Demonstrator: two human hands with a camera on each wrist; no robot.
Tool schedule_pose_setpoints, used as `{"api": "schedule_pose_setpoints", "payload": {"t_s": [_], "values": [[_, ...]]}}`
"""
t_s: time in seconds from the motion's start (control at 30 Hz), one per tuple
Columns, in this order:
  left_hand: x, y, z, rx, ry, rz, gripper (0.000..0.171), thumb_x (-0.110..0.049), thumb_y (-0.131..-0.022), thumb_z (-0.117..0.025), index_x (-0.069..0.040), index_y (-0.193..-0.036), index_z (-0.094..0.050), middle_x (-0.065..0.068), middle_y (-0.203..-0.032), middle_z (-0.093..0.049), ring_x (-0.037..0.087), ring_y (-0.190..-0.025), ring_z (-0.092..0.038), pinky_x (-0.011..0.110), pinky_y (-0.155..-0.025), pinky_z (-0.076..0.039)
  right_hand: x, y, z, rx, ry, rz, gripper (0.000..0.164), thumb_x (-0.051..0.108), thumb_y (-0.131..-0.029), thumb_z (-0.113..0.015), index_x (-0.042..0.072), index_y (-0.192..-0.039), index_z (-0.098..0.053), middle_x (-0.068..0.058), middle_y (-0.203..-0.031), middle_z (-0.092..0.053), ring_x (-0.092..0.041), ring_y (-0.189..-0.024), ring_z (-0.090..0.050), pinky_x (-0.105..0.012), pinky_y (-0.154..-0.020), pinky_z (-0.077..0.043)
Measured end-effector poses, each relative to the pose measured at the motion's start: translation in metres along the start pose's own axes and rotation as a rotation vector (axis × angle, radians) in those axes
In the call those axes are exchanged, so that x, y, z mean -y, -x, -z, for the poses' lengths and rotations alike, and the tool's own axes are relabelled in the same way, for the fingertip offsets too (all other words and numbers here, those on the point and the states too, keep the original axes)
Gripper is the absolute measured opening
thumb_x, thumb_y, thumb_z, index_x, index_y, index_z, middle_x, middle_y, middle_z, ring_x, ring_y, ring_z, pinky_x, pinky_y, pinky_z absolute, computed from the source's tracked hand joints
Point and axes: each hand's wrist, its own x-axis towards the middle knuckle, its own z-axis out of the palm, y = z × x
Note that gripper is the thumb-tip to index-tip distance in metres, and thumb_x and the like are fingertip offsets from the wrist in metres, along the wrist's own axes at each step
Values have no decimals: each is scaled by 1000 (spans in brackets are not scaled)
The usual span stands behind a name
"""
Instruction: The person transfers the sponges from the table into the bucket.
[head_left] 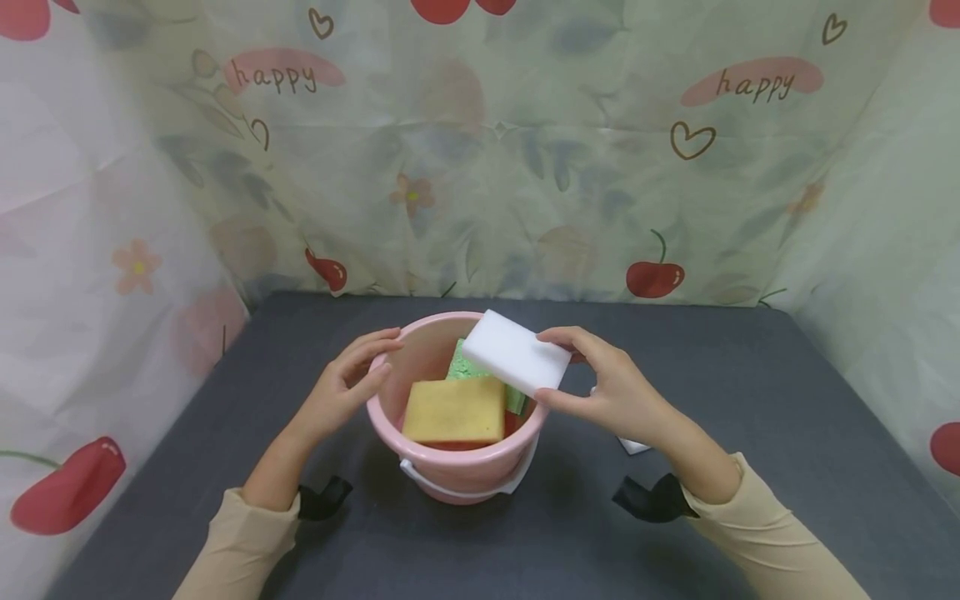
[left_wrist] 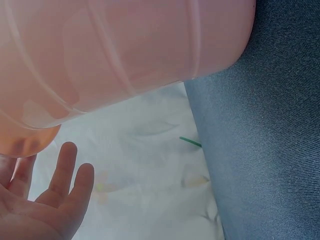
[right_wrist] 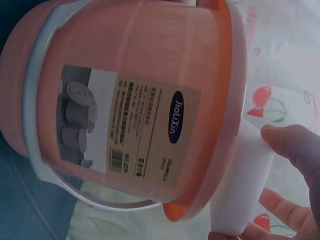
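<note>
A white sponge block [head_left: 516,352] is pinched at its right end between the thumb and fingers of my right hand [head_left: 618,387]. It tilts over the right rim of a pink bucket [head_left: 480,458], which stands upright on the table. In the right wrist view, the white sponge block [right_wrist: 240,182] overlaps the bucket's rim. Inside the bucket lie a yellow sponge [head_left: 455,411] and a green textured piece [head_left: 463,365], partly covered by the white block. At the bucket's left rim is my left hand [head_left: 345,383], fingers extended; its little and ring fingers stand clear in the left wrist view.
A small white corner of something [head_left: 633,446] shows on the dark table [head_left: 720,375] beneath my right forearm. The bucket's pale handle [head_left: 457,493] hangs down in front. Printed cloth walls [head_left: 495,167] enclose the table's back and sides.
</note>
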Motion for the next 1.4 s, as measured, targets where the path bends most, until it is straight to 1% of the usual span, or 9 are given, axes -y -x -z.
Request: {"api": "schedule_pose_setpoints", "payload": {"t_s": [0.2, 0.33, 0.47, 0.53, 0.67, 0.73, 0.93, 1.17, 1.4], "values": [[0, 0, 0, 2, -4, 5, 34, -9, -94, -51, -5, -127, -54, 11, -143, -42, -5, -121, -41, 9, -95, -37, 5, -2, -6, 6, -32, 51, 58, 17, -75, -78, 6, -125, -51, -5, -123, -58, -16, -104, -56, -34, -89, -50], [0, 0, 0, 1, -4, 0, 34, -8, -94, -51, -5, -127, -54, 11, -143, -43, -6, -121, -41, 9, -95, -37, 7, -4, -7, 21, -49, 60, 61, 17, -74, -78, 5, -126, -49, -7, -125, -56, -18, -106, -56, -36, -90, -50], [0, 0, 0, 1, 1, -10, 34, -7, -94, -50, -4, -127, -54, 12, -143, -43, -6, -121, -42, 9, -95, -37, 10, -5, -9, 48, -66, 65, 60, 18, -75, -78, 6, -127, -50, -7, -127, -56, -18, -107, -56, -38, -90, -50], [0, 0, 0, 0, 3, -15, 34, -7, -94, -50, -4, -127, -54, 13, -143, -43, -6, -121, -42, 9, -95, -37, 11, -5, -11, 60, -68, 73, 60, 18, -75, -78, 7, -126, -50, -6, -126, -56, -17, -105, -57, -37, -89, -50], [1, 0, 0, -6, -2, -26, 34, -6, -93, -51, -4, -127, -54, 13, -142, -44, -7, -120, -42, 9, -95, -37, 13, -7, -14, 84, -71, 87, 58, 20, -75, -78, 9, -126, -52, -4, -124, -58, -13, -97, -55, -29, -84, -49], [1, 0, 0, -9, -1, -34, 34, -6, -93, -51, -3, -127, -54, 14, -141, -44, -7, -120, -43, 9, -95, -38, 14, -8, -16, 98, -82, 91, 58, 20, -75, -78, 9, -126, -52, -3, -124, -58, -11, -97, -54, -27, -84, -48], [2, 0, 0, -9, 11, -36, 33, -5, -93, -51, -2, -126, -54, 14, -141, -44, -6, -120, -43, 9, -95, -38, 17, -12, -21, 140, -110, 115, 59, 20, -76, -77, 8, -127, -50, -2, -126, -57, -12, -105, -55, -33, -89, -49], [1, 0, 0, -10, 6, -25, 34, -7, -93, -51, -4, -127, -54, 12, -142, -44, -6, -121, -43, 11, -96, -38, 21, -16, -26, 185, -121, 120, 59, 20, -76, -76, 9, -127, -49, -4, -124, -58, -15, -99, -58, -32, -77, -51], [1, 0, 0, -3, -4, -16, 35, -8, -93, -51, -4, -128, -53, 13, -142, -43, -5, -121, -42, 10, -95, -38, 23, -19, -31, 215, -109, 137, 57, 20, -77, -75, 7, -127, -50, -4, -124, -58, -15, -102, -59, -35, -84, -51]]}}
